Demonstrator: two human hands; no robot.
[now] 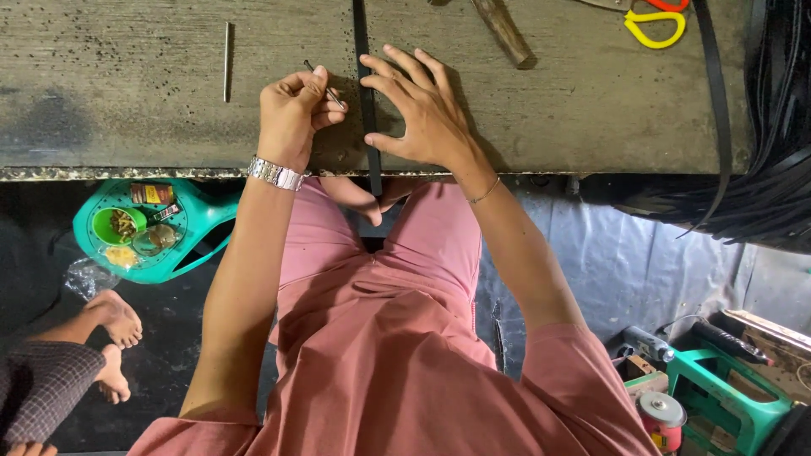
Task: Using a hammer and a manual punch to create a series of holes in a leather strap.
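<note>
I sit at a worn wooden bench (127,110). A narrow black strap (363,46) runs from the far edge across the bench and down over the near edge. My left hand (291,105), with a metal watch on the wrist, is closed on a thin metal punch (331,93) just left of the strap. My right hand (422,110) lies spread over the strap, fingertips and thumb pressing it onto the bench.
A thin metal rod (226,61) lies at the left. A wooden tool handle (504,32) and yellow-handled scissors (655,25) lie at the far edge. A pile of black straps (777,169) hangs at the right. A teal tray (198,221), another person's feet (114,325) and a teal stool (718,388) are on the floor.
</note>
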